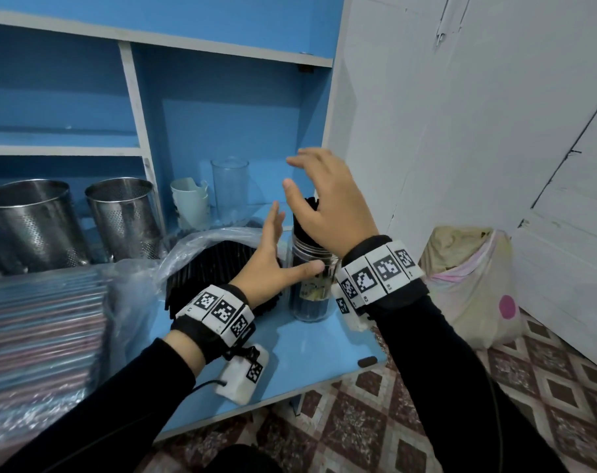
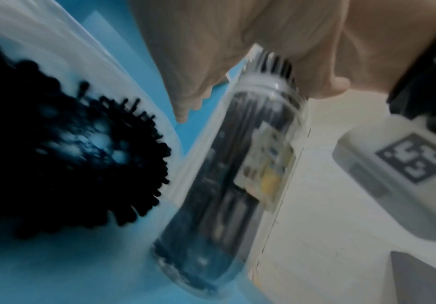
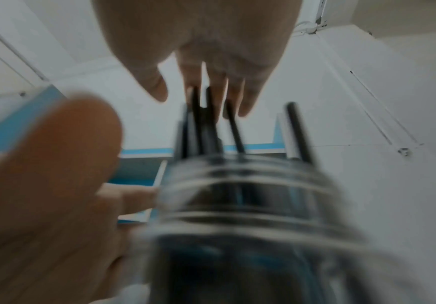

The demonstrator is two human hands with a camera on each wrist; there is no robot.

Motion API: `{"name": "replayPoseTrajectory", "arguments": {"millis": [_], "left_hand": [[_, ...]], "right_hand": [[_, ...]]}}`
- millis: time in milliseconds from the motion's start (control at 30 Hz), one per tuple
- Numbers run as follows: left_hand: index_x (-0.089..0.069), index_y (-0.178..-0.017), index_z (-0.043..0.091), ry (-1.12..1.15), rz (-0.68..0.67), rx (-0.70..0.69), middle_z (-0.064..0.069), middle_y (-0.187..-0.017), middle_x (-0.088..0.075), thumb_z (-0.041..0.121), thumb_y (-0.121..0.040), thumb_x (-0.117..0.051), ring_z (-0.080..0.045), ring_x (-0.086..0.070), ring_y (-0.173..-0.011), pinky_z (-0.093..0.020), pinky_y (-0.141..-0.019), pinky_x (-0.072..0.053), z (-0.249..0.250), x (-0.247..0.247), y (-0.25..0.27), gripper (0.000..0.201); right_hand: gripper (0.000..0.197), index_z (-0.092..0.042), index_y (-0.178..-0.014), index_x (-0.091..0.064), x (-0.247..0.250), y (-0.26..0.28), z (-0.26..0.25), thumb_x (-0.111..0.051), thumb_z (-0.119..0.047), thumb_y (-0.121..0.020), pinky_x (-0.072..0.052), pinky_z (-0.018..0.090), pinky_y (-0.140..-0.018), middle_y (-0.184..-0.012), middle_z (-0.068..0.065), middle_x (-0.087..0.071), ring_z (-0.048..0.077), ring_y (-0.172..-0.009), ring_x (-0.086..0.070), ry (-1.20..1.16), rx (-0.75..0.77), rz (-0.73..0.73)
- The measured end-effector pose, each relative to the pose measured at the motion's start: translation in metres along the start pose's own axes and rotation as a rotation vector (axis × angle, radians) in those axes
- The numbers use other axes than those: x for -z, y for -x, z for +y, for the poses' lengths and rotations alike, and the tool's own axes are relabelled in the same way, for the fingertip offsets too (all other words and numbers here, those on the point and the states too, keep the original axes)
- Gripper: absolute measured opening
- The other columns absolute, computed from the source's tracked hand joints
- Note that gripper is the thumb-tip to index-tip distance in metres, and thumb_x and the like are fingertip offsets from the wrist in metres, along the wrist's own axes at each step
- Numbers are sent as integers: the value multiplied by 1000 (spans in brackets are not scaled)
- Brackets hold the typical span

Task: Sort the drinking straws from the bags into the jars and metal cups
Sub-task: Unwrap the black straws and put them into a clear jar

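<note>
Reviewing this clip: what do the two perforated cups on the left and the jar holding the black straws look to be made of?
Perforated cups: metal, probably stainless steel, brushed grey sheen, rows of punched holes.
Jar: clear, threaded ridges at the neck, paper label; glass or hard plastic, cannot tell which.
Black straws: likely plastic, matte, thin tubes.

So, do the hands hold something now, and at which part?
Nothing is held. The left hand is open beside the jar of black straws; the right hand hovers open over the straw tops.
</note>
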State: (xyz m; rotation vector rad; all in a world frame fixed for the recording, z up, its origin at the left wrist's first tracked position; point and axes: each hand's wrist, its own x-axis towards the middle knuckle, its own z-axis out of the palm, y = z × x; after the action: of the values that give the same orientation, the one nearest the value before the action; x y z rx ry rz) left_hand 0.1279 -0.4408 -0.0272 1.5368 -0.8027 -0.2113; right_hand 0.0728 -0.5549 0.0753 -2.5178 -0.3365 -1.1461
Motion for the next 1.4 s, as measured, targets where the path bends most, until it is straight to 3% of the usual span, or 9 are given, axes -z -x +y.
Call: {"name": "replayPoseTrajectory", "arguments": {"millis": [100, 200, 300, 433, 533, 667, 833, 1167, 1400], "left_hand": [[-28, -139, 27, 35, 191, -111, -9, -148, -38, 6, -73, -65, -16, -39, -138, -35, -113, -34, 7, 29, 13, 78], [-52, -111, 29, -106, 471, -162, 5, -116, -59, 2, -70, -50, -6, -55, -110, -35, -102, -41, 12, 66, 21, 49], [-61, -96, 23, -284, 625, -93, -5, -107, -66, -4, -79, -54, -24, -60, -106, -43, -104, -43, 7, 104, 21, 32], [-66, -98, 23, -507, 475, 270, -19, -115, -67, 9, -85, -66, -35, -58, -114, -37, -103, -44, -11, 136, 23, 19], [-69, -105, 18, -517, 430, 344, -21, -107, -66, 15, -86, -72, -36, -59, -103, -22, -72, -37, -22, 141, 31, 20], [-65, -100, 21, -361, 424, 355, -14, -97, -69, 16, -85, -74, -27, -64, -90, -33, -83, -51, -21, 142, 34, 19], [-58, -74, 25, -339, 490, 357, 4, -61, -47, -4, -83, -64, -14, -47, -63, -26, -69, -43, -22, 144, 34, 31], [-62, -76, 29, -318, 522, 345, -12, -103, -68, -6, -83, -62, -20, -61, -88, -37, -88, -53, -20, 142, 36, 35], [-63, -79, 30, -340, 504, 356, -9, -106, -68, -2, -85, -63, -22, -64, -91, -41, -91, -55, -18, 141, 36, 33]], "right_hand": [[16, 1, -103, -63, -13, 2, -24, -59, -7, -89, -44, 31, -88, -102, 12, -60, 26, -97, -56, -145, 62, 318], [8, 0, -93, -62, -38, 5, -47, -62, -5, -87, -43, 31, -81, -91, 10, -59, 25, -85, -54, -209, 29, 342], [7, -2, -84, -62, -73, 9, -60, -63, -8, -88, -40, 35, -80, -85, 12, -61, 30, -83, -55, -241, -84, 121], [30, 0, -101, -70, -118, 11, -65, -49, -22, -98, -41, 38, -91, -107, 21, -68, 35, -104, -60, -130, -342, -445], [39, -12, -123, -66, -140, 15, -68, -42, -34, -102, -42, 39, -100, -126, 16, -63, 33, -119, -56, -36, -384, -720], [40, -31, -135, -55, -160, 19, -69, -51, -39, -95, -40, 39, -104, -135, 13, -55, 33, -124, -49, 89, -394, -790], [44, -33, -137, -51, -165, 23, -68, -54, -25, -95, -36, 40, -105, -136, 15, -42, 37, -124, -42, 136, -417, -819], [30, -19, -112, -68, -159, 23, -63, -61, -7, -85, -48, 33, -96, -120, 9, -64, 27, -112, -59, 19, -464, -643], [37, -18, -122, -60, -158, 24, -61, -67, -19, -86, -46, 36, -97, -125, 11, -58, 29, -113, -57, 46, -427, -734]]}}
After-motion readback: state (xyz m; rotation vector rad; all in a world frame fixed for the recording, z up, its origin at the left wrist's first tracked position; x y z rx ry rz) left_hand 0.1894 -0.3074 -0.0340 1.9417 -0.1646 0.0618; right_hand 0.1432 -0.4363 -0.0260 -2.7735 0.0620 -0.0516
